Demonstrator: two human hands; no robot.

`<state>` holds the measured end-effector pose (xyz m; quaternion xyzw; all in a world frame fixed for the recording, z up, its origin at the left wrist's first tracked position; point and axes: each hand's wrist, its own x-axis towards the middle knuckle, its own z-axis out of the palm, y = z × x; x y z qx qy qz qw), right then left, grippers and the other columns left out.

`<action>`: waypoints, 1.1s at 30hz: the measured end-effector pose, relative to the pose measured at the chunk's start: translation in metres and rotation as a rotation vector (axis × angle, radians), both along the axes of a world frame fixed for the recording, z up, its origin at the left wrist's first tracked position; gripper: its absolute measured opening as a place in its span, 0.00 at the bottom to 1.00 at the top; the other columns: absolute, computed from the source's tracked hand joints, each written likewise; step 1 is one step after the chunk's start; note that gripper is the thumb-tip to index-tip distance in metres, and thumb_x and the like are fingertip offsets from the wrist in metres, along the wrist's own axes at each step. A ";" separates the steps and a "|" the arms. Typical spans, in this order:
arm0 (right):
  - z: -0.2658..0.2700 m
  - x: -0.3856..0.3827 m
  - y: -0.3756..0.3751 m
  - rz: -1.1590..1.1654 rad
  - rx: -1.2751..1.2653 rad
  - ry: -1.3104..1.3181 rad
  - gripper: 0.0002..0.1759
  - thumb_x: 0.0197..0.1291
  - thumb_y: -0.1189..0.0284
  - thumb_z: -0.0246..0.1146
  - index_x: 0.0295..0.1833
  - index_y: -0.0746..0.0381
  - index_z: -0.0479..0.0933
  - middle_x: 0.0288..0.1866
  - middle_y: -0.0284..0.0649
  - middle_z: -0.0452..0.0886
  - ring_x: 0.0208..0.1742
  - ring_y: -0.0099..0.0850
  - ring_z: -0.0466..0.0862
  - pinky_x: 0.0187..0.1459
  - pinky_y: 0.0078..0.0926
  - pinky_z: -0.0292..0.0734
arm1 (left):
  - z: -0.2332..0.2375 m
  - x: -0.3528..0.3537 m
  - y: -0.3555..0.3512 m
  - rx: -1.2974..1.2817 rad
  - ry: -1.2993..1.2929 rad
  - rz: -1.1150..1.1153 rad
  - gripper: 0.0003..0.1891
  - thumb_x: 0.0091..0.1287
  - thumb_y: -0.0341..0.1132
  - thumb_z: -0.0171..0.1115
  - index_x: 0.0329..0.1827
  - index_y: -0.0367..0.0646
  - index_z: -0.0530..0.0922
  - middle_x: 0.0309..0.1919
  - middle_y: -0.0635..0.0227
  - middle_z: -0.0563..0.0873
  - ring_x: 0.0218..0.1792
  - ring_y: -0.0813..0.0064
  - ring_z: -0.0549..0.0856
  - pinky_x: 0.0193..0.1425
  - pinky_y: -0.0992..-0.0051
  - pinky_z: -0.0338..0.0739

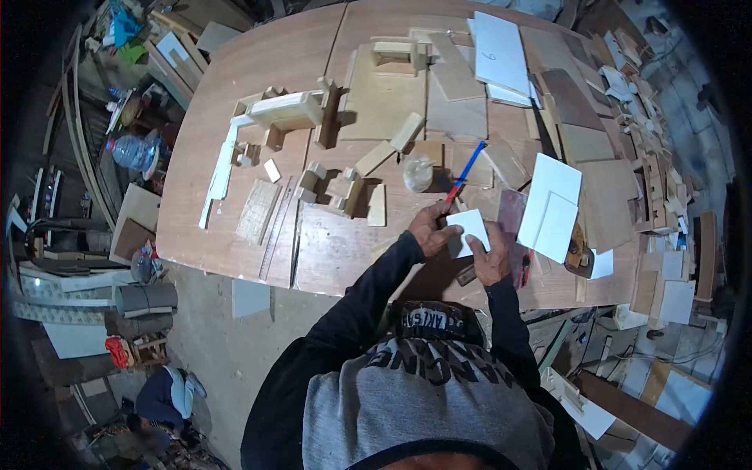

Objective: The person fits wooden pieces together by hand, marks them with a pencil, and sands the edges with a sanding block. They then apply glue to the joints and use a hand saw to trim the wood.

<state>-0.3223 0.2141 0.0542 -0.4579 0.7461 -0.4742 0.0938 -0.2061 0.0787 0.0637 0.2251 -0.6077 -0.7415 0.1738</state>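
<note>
Both hands on 1 small white panel point(468, 232), I have it just over the near edge of the counter point(329, 254). Left hand point(431, 232): clamped on the panel's left side, thumb on its face. Right hand point(493, 260): clamped on the right side, thumb also on the face. Blue-and-red stick point(468, 170) points up and away from the left hand's fingers; can't tell if they grip it.

Writing: a single digit, 6 or 9 depending on orientation, on the white sheet point(501, 51) far beyond the hands. Dark lettering on the grey shirt point(423, 392) below the hands, upside down, not readable for me. Light lettering on dark fabric point(450, 316) just below the hands, partly folded, unclear.

Right of the right hand: large white panel point(550, 184). Beyond the left hand: clear plastic bundle point(417, 172). Well left of it: ruler point(280, 231).
</note>
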 end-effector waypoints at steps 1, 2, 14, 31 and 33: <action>0.001 0.013 -0.003 0.042 0.005 -0.044 0.17 0.57 0.66 0.62 0.47 0.66 0.72 0.36 0.44 0.78 0.38 0.34 0.79 0.41 0.30 0.73 | 0.017 0.017 -0.001 0.047 0.016 0.002 0.11 0.52 0.29 0.67 0.36 0.38 0.75 0.28 0.72 0.77 0.31 0.82 0.75 0.36 0.77 0.72; 0.002 0.024 -0.006 0.082 0.009 -0.088 0.17 0.56 0.66 0.62 0.47 0.65 0.73 0.36 0.43 0.78 0.38 0.32 0.79 0.40 0.29 0.73 | 0.028 0.033 -0.005 0.093 0.033 0.002 0.10 0.53 0.27 0.66 0.36 0.38 0.75 0.27 0.72 0.78 0.31 0.82 0.76 0.36 0.77 0.72; 0.006 0.138 -0.070 0.247 0.252 -0.618 0.12 0.60 0.72 0.59 0.46 0.69 0.74 0.33 0.39 0.81 0.28 0.22 0.80 0.28 0.18 0.75 | -0.013 0.177 -0.053 -0.147 -0.194 0.285 0.11 0.50 0.33 0.71 0.32 0.37 0.80 0.26 0.67 0.83 0.28 0.80 0.79 0.35 0.79 0.73; 0.002 0.217 -0.128 0.218 0.133 -0.243 0.10 0.50 0.73 0.64 0.36 0.68 0.77 0.31 0.44 0.76 0.31 0.36 0.78 0.34 0.30 0.73 | -0.053 0.240 -0.091 0.019 -0.026 0.704 0.20 0.50 0.30 0.70 0.45 0.33 0.74 0.31 0.64 0.80 0.32 0.76 0.79 0.38 0.76 0.75; -0.007 0.216 -0.133 0.211 0.166 -0.205 0.09 0.49 0.75 0.63 0.36 0.68 0.77 0.32 0.45 0.76 0.32 0.38 0.78 0.35 0.31 0.73 | -0.059 0.240 -0.089 -0.299 -0.212 0.628 0.28 0.47 0.32 0.73 0.50 0.32 0.70 0.38 0.59 0.78 0.38 0.70 0.78 0.42 0.72 0.75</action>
